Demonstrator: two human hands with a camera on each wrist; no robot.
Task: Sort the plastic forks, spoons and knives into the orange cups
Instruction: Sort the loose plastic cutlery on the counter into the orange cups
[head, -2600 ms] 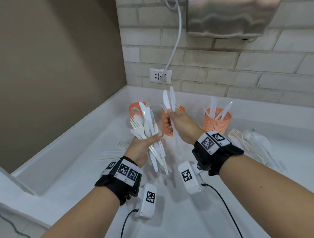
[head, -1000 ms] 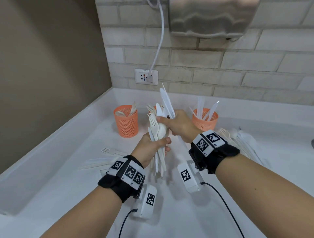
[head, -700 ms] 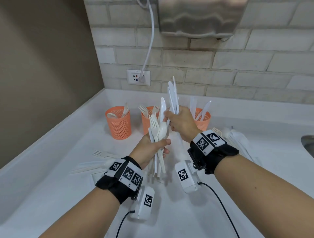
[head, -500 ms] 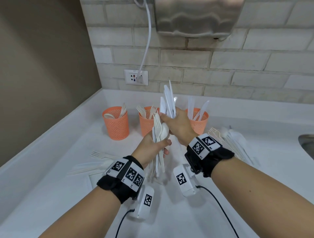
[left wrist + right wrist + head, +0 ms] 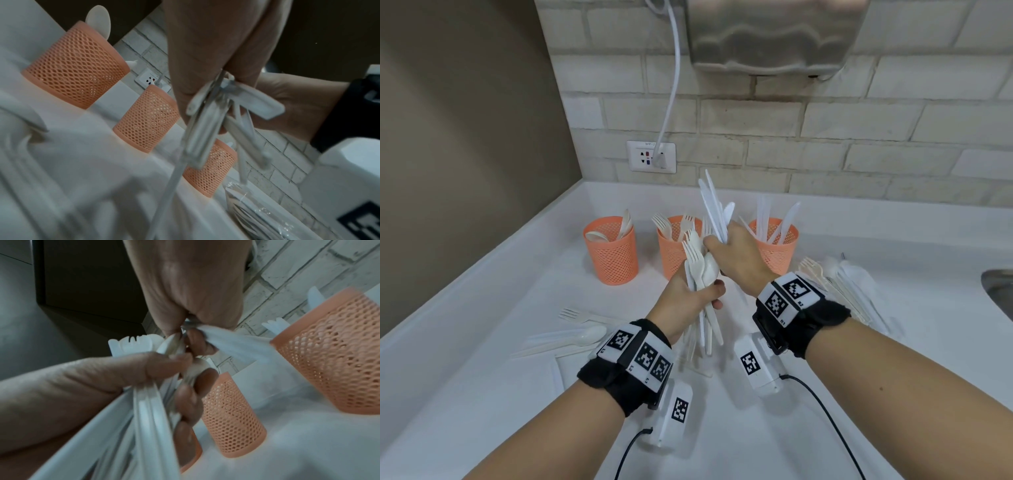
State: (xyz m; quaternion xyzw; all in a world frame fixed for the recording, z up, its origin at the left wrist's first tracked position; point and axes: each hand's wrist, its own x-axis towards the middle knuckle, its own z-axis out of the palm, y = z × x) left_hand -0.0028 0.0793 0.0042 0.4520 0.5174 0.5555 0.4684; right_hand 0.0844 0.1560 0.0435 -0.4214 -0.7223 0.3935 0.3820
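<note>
Three orange mesh cups stand in a row: the left cup (image 5: 610,253) holds spoons, the middle cup (image 5: 674,255) forks, the right cup (image 5: 777,248) knives. My left hand (image 5: 688,294) grips a mixed bundle of white forks and spoons (image 5: 700,274) upright in front of the middle cup. My right hand (image 5: 732,255) holds several white knives (image 5: 714,205) fanned upward, right beside that bundle. In the right wrist view my right hand's fingers (image 5: 197,344) pinch at the top of the bundle (image 5: 148,402). The left wrist view shows the handles (image 5: 207,123) under my left hand.
Loose forks and spoons (image 5: 571,337) lie on the white counter (image 5: 482,394) at the left. A pile of wrapped cutlery (image 5: 849,291) lies at the right, beside a sink edge (image 5: 996,291). A wall socket (image 5: 651,156) with a cord and a metal dispenser (image 5: 770,31) hang on the brick wall.
My hands have come together in front of the middle cup; the right hand with the knives dropped against the left hand's bundle. My head has shifted, moving the cups rightward in view.
</note>
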